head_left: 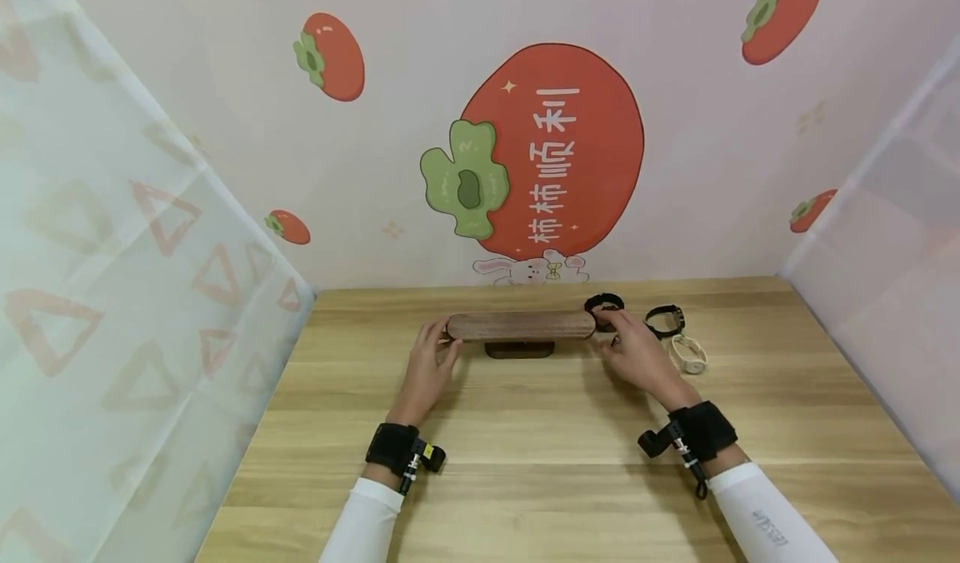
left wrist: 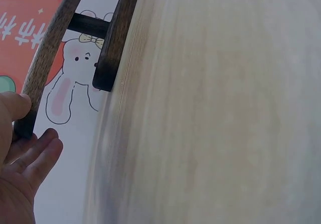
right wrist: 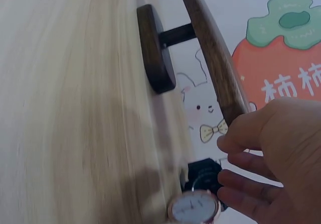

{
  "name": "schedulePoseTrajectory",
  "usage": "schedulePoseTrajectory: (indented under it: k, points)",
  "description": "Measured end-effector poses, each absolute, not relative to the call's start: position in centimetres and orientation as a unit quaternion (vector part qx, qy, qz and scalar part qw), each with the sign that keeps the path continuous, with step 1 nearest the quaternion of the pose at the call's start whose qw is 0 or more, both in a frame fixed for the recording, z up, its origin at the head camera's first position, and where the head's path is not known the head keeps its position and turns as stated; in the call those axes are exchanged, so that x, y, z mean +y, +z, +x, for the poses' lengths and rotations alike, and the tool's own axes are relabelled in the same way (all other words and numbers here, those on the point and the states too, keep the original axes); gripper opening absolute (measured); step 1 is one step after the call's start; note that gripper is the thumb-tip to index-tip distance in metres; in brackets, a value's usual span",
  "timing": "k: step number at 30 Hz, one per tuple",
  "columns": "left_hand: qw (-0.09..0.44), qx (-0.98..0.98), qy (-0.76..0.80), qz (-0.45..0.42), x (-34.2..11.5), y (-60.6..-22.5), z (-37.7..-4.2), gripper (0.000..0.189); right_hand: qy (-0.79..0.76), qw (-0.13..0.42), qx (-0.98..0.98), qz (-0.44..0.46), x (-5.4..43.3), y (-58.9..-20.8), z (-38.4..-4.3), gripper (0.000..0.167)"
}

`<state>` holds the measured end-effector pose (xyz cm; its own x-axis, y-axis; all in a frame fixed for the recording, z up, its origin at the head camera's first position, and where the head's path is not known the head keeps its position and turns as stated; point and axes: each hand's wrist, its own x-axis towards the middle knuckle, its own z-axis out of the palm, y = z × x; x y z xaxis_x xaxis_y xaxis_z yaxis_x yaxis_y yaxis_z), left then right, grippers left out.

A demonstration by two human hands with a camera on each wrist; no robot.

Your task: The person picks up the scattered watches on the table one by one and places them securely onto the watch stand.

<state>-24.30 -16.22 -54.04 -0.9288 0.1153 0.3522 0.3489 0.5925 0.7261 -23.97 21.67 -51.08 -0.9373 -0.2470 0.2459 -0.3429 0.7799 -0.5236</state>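
Plainly, your left hand (head_left: 429,365) and right hand (head_left: 636,351) pinch opposite ends of the wooden bar (head_left: 521,326) near the back edge of the tabletop (head_left: 525,496), only the wrist views showing the post (left wrist: 89,25) joining its base (head_left: 519,351), while a cream watch (head_left: 694,366) borders your right side and open wood stretches toward you.

The left forearm (head_left: 366,517) and right forearm (head_left: 768,513) are extended forward; the left hand (head_left: 427,369) and right hand (head_left: 640,355) are held well apart, thumbs (left wrist: 17,106) opposed to fingers (left wrist: 42,156).
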Motion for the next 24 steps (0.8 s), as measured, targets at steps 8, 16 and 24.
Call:
schedulePoseTrajectory:
  k: [8,16,24]
  points:
    - [0.132,-0.879,-0.439,-0.130,-16.4,-54.0,-24.3,0.051,0.254,0.082,-0.950,0.161,23.6,-51.3,-23.5,0.038]
    - [0.136,-0.877,-0.440,-0.135,-16.4,-54.0,-24.5,0.051,0.224,0.066,-0.956,0.175,24.9,-51.2,-23.3,0.041]
    - [0.133,-0.876,-0.444,-0.134,-16.4,-54.1,-24.6,0.052,0.194,0.079,-0.957,0.199,25.2,-51.5,-23.5,0.049]
